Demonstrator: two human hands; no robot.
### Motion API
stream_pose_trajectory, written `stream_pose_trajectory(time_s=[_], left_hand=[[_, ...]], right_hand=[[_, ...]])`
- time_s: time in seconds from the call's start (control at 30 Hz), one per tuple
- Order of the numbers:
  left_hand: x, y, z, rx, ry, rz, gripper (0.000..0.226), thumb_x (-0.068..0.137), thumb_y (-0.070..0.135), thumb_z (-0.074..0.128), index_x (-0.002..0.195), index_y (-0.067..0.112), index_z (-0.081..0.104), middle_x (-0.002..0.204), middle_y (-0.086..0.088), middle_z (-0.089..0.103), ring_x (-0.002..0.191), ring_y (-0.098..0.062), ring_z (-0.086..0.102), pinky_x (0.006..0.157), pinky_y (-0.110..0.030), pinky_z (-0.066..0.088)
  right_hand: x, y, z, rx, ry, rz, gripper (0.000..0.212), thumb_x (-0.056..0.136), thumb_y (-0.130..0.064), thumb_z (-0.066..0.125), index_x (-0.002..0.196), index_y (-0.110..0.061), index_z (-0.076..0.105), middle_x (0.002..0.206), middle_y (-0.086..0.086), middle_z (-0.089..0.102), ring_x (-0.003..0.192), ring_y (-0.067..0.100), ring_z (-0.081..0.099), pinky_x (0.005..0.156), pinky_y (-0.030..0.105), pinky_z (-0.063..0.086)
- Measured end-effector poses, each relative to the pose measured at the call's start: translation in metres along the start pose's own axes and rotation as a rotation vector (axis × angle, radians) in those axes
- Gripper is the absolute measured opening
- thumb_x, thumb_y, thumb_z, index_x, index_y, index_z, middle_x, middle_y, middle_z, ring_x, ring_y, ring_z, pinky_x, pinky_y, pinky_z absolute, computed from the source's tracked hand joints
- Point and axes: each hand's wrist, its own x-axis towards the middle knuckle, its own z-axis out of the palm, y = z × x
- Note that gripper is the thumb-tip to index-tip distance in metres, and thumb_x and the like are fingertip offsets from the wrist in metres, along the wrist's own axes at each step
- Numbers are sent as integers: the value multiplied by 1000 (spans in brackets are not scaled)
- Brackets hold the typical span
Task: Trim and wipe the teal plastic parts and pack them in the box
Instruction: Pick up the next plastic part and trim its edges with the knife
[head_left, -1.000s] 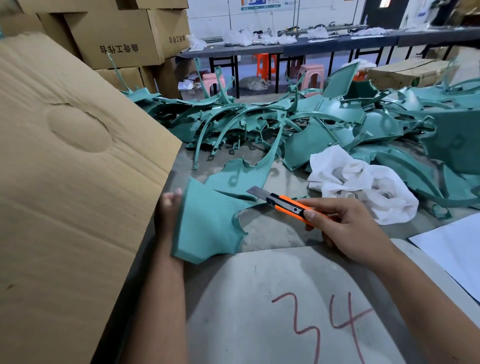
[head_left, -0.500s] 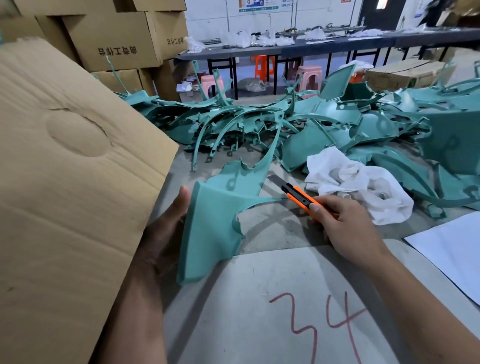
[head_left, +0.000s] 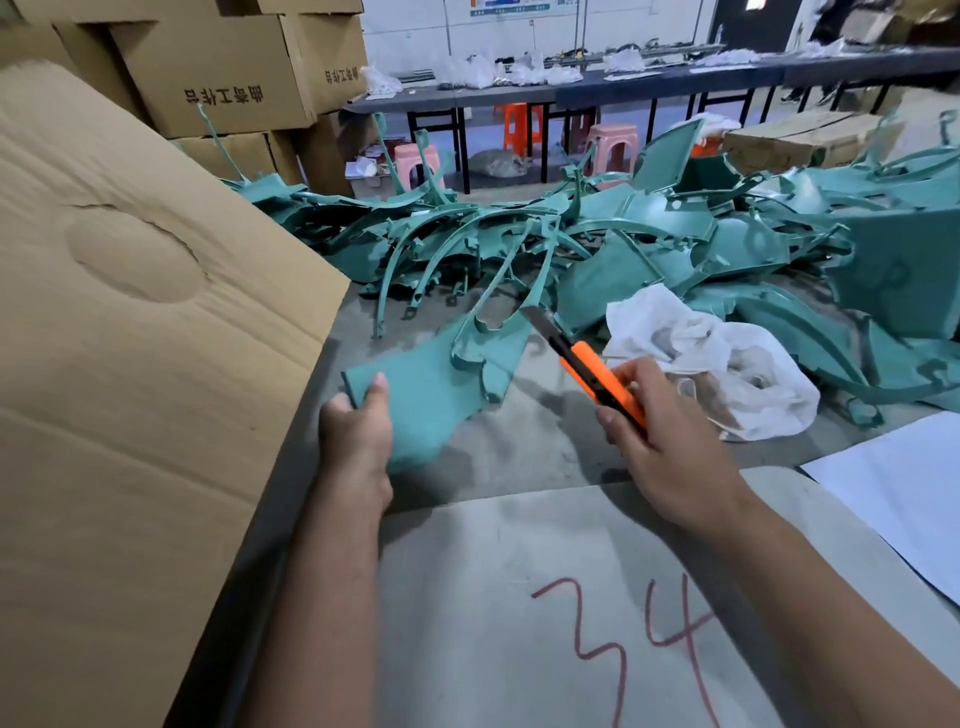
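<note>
Your left hand (head_left: 358, 431) grips the part (head_left: 431, 384); right hand (head_left: 660, 436) holds the knife (head_left: 587, 364). Brace the part, shave only the far edge.

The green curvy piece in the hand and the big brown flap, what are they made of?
The teal curved part looks like moulded plastic, smooth and matte: thin, even-coloured, with shaped edges. The big brown flap looks like corrugated cardboard: dull tan, creased, with a pressed oval dent.
</note>
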Motion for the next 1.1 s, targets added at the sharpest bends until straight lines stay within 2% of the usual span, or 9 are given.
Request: stream_pose_trajectory(time_s=[0.1,0.3,0.47,0.63,0.7,0.8,0.93,1.03,1.1], left_hand=[[-3,2,9,-40,112,-30,28,101,38,59,114,13,62,112,-12,70,102,-33,69,95,-52,57],[-11,6,14,-41,83,-77,25,102,39,57,92,16,58,109,-13,70,101,-33,68,95,-52,56],[-12,10,10,-21,-92,-71,21,104,33,56,106,13,64,105,-12,74,84,-27,69,65,-32,53],[-17,8,12,-63,-58,-108,20,104,26,57,109,7,63,109,-17,72,92,-33,70,76,-42,58],[-21,7,19,-120,-14,-143,21,103,25,57,113,7,63,101,-13,72,81,-28,68,59,-30,57],[-29,6,30,-248,-11,-277,15,104,24,54,110,11,60,84,-8,64,62,-22,57,38,-16,41],[-32,7,39,-336,-61,-392,12,106,21,49,109,11,55,73,-8,47,48,-18,39,34,-9,27],[-35,11,38,-415,-161,-449,25,109,19,42,87,11,50,55,-4,43,27,-10,32,31,-9,19],[-38,13,35,-483,-299,-512,37,110,21,36,75,12,45,43,1,38,25,-6,27,26,-14,16]], right_hand=[[-2,-11,2,-64,-2,-101,8,103,-36,55,101,-29,53,65,-14,51,63,14,46,60,41,32],[-6,-27,6,-67,-101,-188,17,104,-41,51,99,-26,57,63,-13,49,61,11,49,57,39,36],[-7,-27,4,-175,-79,-186,20,104,-44,48,96,-28,54,63,-8,51,63,20,52,57,41,43],[-6,-24,7,-268,30,-135,19,104,-40,50,93,-25,50,60,-9,48,57,23,49,50,35,34],[-6,-26,10,-236,37,-130,20,104,-39,50,93,-23,50,59,-8,47,55,24,49,49,38,36],[-6,-28,12,-185,64,-135,21,104,-38,50,93,-21,51,57,-7,46,53,23,49,50,42,41],[-7,-31,6,-145,68,-187,23,105,-42,46,94,-22,53,59,-8,48,54,17,49,50,39,39],[-9,-35,6,-110,-74,-241,19,102,-43,47,97,-26,54,62,-8,50,57,15,50,55,42,42],[-8,-36,7,-36,-139,-245,19,102,-42,48,99,-26,57,62,-7,50,58,15,50,56,44,43]])
